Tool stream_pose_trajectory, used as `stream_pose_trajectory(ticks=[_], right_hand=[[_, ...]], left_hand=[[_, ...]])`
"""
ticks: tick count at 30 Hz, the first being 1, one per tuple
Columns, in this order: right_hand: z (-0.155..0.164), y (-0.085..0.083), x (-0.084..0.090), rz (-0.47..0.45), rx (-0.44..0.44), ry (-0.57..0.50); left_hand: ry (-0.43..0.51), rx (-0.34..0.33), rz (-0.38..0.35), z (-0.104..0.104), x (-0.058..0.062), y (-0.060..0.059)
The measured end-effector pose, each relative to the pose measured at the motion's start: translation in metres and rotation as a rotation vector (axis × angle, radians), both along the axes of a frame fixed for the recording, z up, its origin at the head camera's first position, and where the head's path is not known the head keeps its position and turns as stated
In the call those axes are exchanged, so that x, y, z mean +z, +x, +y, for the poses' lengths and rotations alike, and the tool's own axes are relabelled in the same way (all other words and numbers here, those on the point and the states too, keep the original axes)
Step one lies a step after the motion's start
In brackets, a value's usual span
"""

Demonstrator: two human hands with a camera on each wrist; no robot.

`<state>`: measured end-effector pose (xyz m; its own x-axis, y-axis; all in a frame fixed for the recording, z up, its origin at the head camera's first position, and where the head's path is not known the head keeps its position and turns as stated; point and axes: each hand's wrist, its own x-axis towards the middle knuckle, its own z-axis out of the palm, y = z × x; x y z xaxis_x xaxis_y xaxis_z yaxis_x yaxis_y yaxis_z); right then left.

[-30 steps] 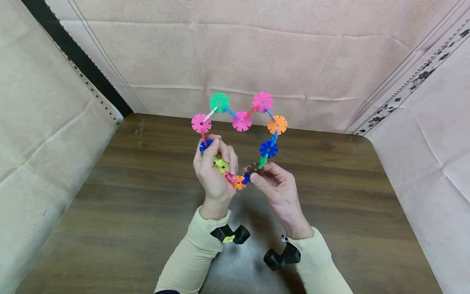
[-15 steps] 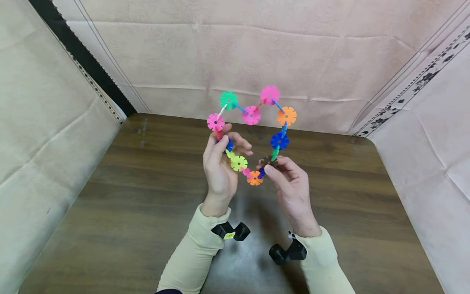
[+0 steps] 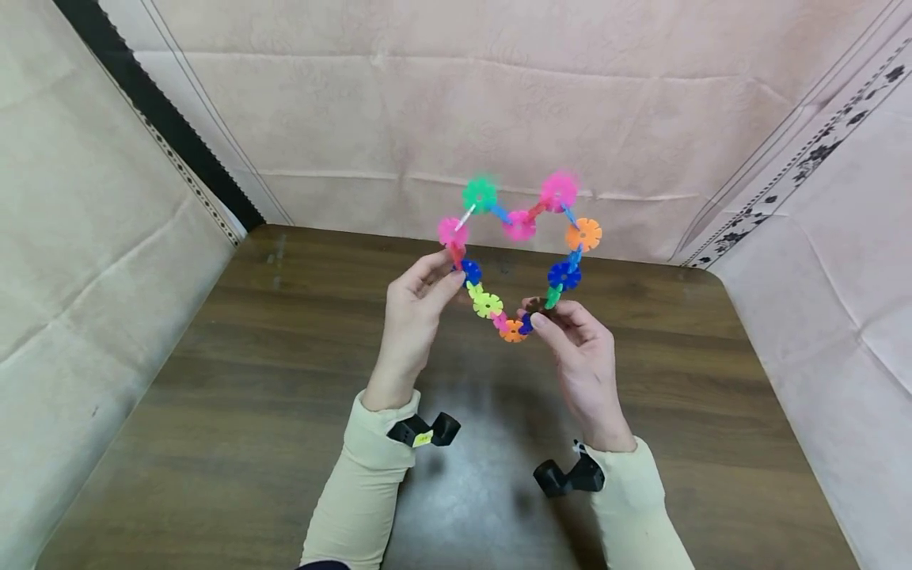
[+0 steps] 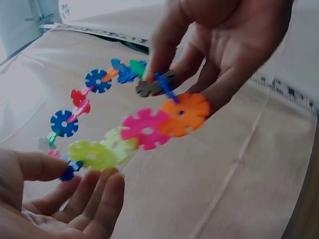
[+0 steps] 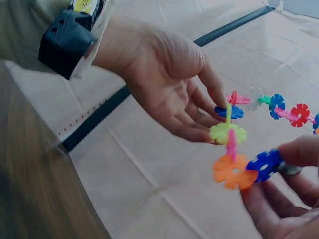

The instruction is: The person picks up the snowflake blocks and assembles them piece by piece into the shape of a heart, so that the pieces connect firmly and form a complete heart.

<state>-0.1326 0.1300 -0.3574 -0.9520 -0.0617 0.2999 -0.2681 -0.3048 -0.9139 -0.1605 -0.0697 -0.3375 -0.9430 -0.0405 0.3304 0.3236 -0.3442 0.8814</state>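
Note:
A loop of interlocking plastic snowflake discs hangs in the air above the table, its top edge dipping in the middle like a heart. My left hand (image 3: 409,324) pinches the loop's left side at a dark blue disc (image 3: 471,272), thumb on the near face. At the lower right, my right hand (image 3: 587,364) pinches a dark brown disc (image 3: 534,306) beside a small blue one (image 3: 526,323). Between the hands run a yellow disc (image 3: 488,305) and an orange disc (image 3: 512,331). A green disc (image 3: 480,195) and a pink disc (image 3: 559,190) top the loop, slightly blurred.
Below lies a dark wooden table (image 3: 285,412). Pale cloth screens (image 3: 456,103) stand behind it and on both sides. Black wrist cameras (image 3: 426,430) sit on both cuffs.
The loop and both hands have shifted right. My left hand's fingers, spread half a second ago, have drawn in to the blue disc; my right hand keeps its pinch.

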Motion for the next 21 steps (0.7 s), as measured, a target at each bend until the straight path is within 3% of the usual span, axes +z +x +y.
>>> stream_pose_trajectory(ticks=[4,9,15,21], right_hand=[[0.008,-0.005,-0.005,-0.052,-0.063,0.201],[0.018,-0.015,-0.018,-0.09,-0.11,0.411],[0.026,-0.023,-0.033,-0.156,-0.094,0.496],[0.034,-0.029,-0.037,-0.138,-0.144,0.562]], left_hand=[[-0.063,0.013,-0.001,-0.001,-0.006,-0.003],[-0.126,0.032,-0.089,0.002,-0.023,-0.009],[-0.208,0.027,-0.226,0.004,-0.042,-0.015],[-0.24,0.019,-0.272,0.005,-0.053,-0.019]])
